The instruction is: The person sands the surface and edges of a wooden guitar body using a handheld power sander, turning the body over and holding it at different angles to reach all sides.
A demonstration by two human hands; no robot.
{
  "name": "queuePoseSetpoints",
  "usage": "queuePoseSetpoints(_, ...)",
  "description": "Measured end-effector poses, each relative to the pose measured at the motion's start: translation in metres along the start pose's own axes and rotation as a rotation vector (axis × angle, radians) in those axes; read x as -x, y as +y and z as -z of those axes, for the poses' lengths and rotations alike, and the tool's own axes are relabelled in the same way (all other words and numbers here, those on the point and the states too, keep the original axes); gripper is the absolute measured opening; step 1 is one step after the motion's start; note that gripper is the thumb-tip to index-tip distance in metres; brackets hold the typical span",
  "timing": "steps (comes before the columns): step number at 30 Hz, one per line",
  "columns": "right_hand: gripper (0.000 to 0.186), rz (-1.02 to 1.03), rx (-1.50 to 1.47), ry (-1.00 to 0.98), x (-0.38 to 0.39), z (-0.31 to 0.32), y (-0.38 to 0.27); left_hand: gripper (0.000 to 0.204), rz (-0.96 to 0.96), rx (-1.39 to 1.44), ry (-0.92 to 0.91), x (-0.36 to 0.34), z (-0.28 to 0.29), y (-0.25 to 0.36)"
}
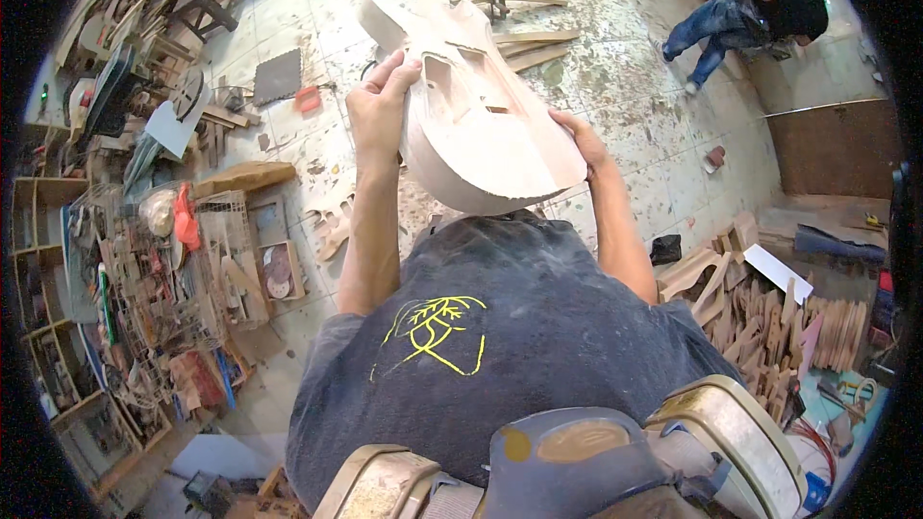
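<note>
— What's closest in?

— A dusty dark shirt. Above it, a pale, smooth, unfinished wooden guitar body, rounded, with routed cavities, held over the speckled tile floor.

— The grip?

— Left hand fingers curl over its edge; right hand clasps the other side. Beyond, wood offcuts.

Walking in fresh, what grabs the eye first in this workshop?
A pale unfinished wooden guitar body, held up at the centre by the left hand and right hand. Cut wooden pieces pile up at the lower right, and another person bends over at the top right.
</note>
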State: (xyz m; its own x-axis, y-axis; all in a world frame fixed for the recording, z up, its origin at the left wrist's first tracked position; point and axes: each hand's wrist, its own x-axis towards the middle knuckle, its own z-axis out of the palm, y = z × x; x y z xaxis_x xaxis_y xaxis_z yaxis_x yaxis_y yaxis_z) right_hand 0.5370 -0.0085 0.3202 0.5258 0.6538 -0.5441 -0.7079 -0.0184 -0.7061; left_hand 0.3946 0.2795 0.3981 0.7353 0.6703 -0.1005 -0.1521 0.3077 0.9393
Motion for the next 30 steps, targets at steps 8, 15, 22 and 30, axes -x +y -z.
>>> queuePoseSetpoints(8,0.049,0.054,0.14,0.124,-0.001,-0.026,0.006,0.057,0.066,0.009,0.06,-0.008,0.031,-0.006)
queuePoseSetpoints(15,0.044,-0.012,0.062,0.094,-0.011,-0.028,0.021,0.056,0.248,-0.07,0.05,-0.026,0.083,-0.041)
queuePoseSetpoints(22,0.044,-0.071,0.118,0.08,-0.048,-0.041,0.012,0.055,0.379,0.098,0.032,-0.033,0.122,-0.092)
queuePoseSetpoints(30,0.055,-0.019,0.162,-0.062,-0.157,-0.056,-0.062,0.056,0.35,0.279,0.062,-0.113,0.128,-0.105)
